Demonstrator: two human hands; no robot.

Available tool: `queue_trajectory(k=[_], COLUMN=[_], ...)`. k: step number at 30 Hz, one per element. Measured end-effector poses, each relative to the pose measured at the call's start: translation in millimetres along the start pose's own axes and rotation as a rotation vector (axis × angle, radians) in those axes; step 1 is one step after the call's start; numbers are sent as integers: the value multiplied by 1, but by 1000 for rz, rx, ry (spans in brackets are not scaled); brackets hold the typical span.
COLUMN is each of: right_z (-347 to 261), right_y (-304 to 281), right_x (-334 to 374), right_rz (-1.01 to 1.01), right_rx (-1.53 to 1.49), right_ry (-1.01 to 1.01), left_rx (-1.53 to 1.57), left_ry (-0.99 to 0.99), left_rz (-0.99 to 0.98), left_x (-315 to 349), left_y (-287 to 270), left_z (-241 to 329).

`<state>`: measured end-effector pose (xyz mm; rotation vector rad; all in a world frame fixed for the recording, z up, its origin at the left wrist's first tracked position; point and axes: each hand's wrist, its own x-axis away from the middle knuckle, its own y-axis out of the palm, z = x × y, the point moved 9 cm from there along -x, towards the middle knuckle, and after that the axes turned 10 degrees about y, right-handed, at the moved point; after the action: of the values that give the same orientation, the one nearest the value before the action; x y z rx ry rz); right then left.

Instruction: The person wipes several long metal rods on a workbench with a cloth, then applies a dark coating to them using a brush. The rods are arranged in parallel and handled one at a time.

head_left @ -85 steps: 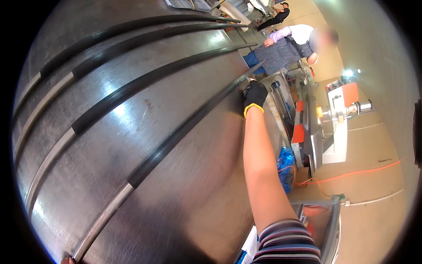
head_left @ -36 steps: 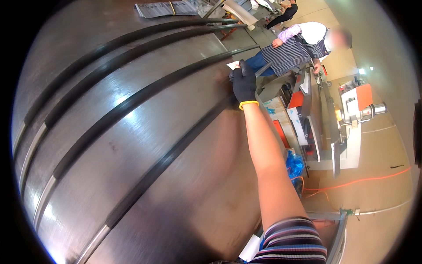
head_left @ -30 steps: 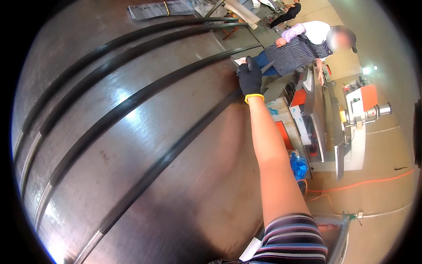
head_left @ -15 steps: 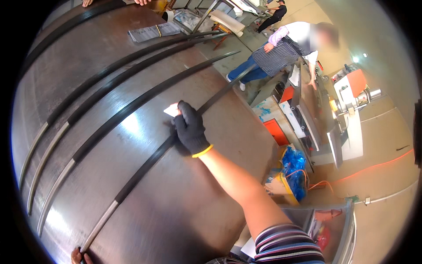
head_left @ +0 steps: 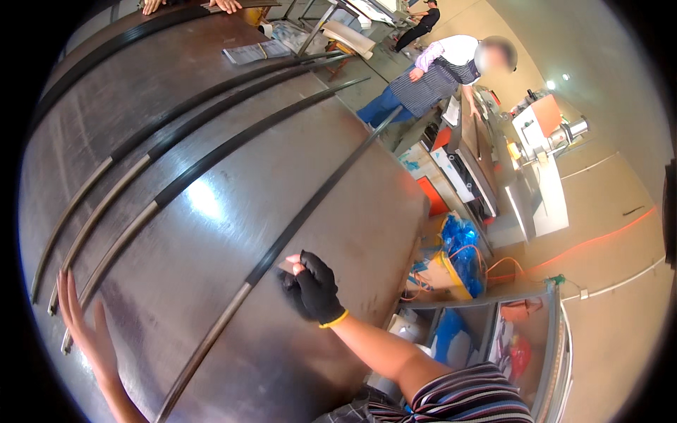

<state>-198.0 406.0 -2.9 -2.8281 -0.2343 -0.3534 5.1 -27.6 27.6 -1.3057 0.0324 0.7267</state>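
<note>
Several long thin rods lie across the metal-topped table [head_left: 338, 233], black along most of their length and grey at the near ends. My left hand [head_left: 79, 317] is bare, fingers stretched out, close beside or touching the near ends of the left group of rods [head_left: 141, 215]; contact is unclear. My right hand [head_left: 319, 287], in a black glove with a yellow cuff and bare fingertips, pinches a small pale flat piece [head_left: 288, 266]. It is just right of the nearest rod [head_left: 266, 262], by the line where black meets grey.
Another person's hands [head_left: 224, 5] rest at the table's far left edge, near a bundle of papers [head_left: 255, 52]. Beyond the right edge, a person in a striped apron [head_left: 427, 88] stands at a machine [head_left: 479, 158]. Shelving [head_left: 486, 317] and a box with blue plastic [head_left: 462, 243] are nearby.
My right hand has slid toward me along the nearest rod, still pinching the pale piece. My left hand has let go of that rod's near end and moved up and left, opening out.
</note>
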Motion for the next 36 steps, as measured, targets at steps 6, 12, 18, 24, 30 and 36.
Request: queue_trajectory(k=[6,12,18,24,30,36], right_z=[-33,-64,-50,-50,-49,-67], right_y=[11,19,19,21,20,19], right_x=[12,23,16,13,13,23], right_rz=[114,178,121,136,100,186], right_rx=[68,259,251,261,268,418], right_ry=[-110,-277,-195,-258,-212,-455], left_rx=[-230,-92,125,284,137,199], left_ry=[161,255,195,304,-23,4], left_rz=[-189,-226,-626,-417,-582,-501], left_x=[-36,-5,45,75,84,103], left_y=[79,40,20,-3,3,-14], left_z=[16,59,94,112,110,130])
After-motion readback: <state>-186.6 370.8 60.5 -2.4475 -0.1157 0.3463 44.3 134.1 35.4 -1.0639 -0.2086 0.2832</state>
